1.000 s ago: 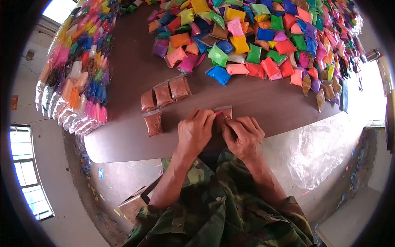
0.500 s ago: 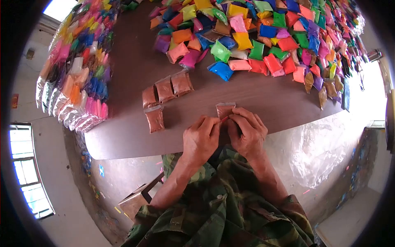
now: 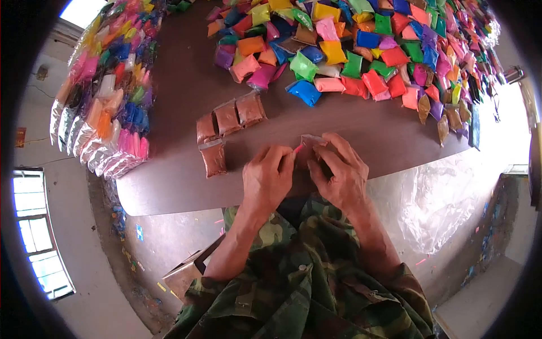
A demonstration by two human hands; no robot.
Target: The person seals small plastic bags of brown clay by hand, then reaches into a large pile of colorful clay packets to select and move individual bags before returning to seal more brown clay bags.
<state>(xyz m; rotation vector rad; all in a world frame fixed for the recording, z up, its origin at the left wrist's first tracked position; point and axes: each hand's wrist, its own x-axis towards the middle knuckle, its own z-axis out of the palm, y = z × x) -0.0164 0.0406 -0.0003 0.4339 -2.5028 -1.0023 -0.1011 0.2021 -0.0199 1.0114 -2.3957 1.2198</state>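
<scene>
Between the fingertips of my left hand (image 3: 266, 176) is a small pink stick-like piece (image 3: 298, 149), its exact kind too small to make out. My right hand (image 3: 342, 174) pinches a clear bag of brown clay-like material (image 3: 308, 141) by its side; the fingers cover much of it. The pink piece is close to the bag's upper left edge. To the left lie several similar brown bags: a row ending in one bag (image 3: 250, 109) at the right, and a separate bag (image 3: 213, 158) below the row.
A large heap of colourful filled bags (image 3: 333, 53) covers the table's far side and right. Long clear packs of coloured bags (image 3: 107, 107) are stacked along the left edge. Clear plastic sheeting (image 3: 435, 209) lies beyond the table's near right edge. A cardboard box (image 3: 183, 277) stands below.
My left hand has drawn slightly left, away from my right hand, with the pink piece. The brown bag in my right hand now shows its top edge tilted.
</scene>
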